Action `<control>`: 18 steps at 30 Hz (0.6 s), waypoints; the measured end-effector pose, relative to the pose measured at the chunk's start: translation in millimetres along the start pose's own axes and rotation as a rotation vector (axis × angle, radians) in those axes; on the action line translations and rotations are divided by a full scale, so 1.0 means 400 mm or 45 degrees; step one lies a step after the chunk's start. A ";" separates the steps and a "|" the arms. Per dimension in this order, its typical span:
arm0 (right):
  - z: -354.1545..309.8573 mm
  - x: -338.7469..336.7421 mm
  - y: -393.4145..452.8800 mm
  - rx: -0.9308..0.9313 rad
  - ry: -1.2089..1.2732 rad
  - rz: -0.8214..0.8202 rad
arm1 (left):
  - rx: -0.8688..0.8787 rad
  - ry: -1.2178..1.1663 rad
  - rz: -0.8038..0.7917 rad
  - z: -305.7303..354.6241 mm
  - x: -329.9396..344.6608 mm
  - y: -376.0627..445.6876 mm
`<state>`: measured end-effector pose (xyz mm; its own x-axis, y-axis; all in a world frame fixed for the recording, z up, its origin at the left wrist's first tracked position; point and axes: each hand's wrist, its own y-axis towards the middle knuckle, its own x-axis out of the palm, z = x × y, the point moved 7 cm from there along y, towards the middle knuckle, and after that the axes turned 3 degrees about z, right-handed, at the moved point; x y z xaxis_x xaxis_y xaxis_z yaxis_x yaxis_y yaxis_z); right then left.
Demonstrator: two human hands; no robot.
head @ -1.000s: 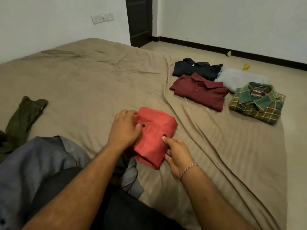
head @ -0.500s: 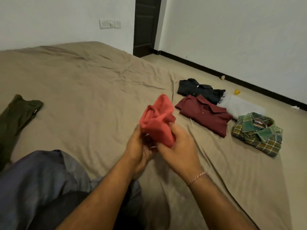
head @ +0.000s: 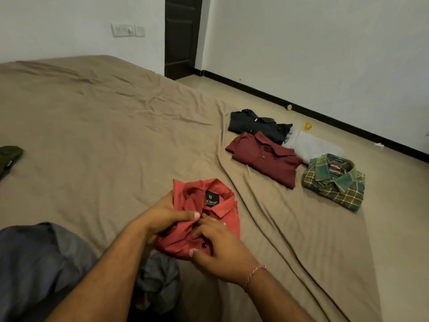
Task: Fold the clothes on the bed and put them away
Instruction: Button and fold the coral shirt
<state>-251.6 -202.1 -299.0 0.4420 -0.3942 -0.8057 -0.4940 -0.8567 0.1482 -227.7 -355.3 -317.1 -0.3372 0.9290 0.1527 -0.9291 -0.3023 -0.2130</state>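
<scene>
A folded red shirt (head: 209,205) lies collar up on the tan bed sheet (head: 116,135), its black neck label showing. My left hand (head: 167,217) grips its left side, thumb pinching the cloth near the placket. My right hand (head: 220,249) holds the lower front, fingers curled around the fabric by a dark button. At the bed's right side lie folded clothes: a maroon polo (head: 264,159), a dark shirt (head: 253,124), a light grey garment (head: 311,145) and a green plaid shirt (head: 334,180).
A grey garment (head: 46,263) is heaped at the lower left, partly under my arms. A dark olive garment (head: 8,159) lies at the left edge. Beyond the bed are the floor, a dark door (head: 181,36) and small bits of litter by the wall.
The red shirt was lifted off the sheet, turned over, and now lies collar up under both hands. The view has swung to the right.
</scene>
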 end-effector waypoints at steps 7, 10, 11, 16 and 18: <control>0.038 0.040 0.022 0.173 -0.041 -0.158 | -0.021 0.088 -0.009 -0.008 0.019 0.001; 0.031 0.058 0.014 0.178 -0.090 -0.225 | 0.017 0.276 0.385 -0.023 -0.031 0.026; 0.026 0.058 0.014 0.190 -0.094 -0.218 | 0.014 0.356 0.466 -0.026 -0.047 0.034; 0.016 0.056 0.019 0.226 -0.169 -0.218 | -0.040 0.383 0.584 -0.046 -0.095 0.045; 0.017 0.074 0.011 0.254 -0.238 -0.258 | -0.063 0.405 0.408 -0.052 -0.079 0.037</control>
<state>-245.8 -215.4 -325.8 0.4104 -0.1387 -0.9013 -0.5549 -0.8223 -0.1262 -227.7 -384.6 -345.4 -0.5359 0.8121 -0.2306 -0.7747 -0.5817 -0.2481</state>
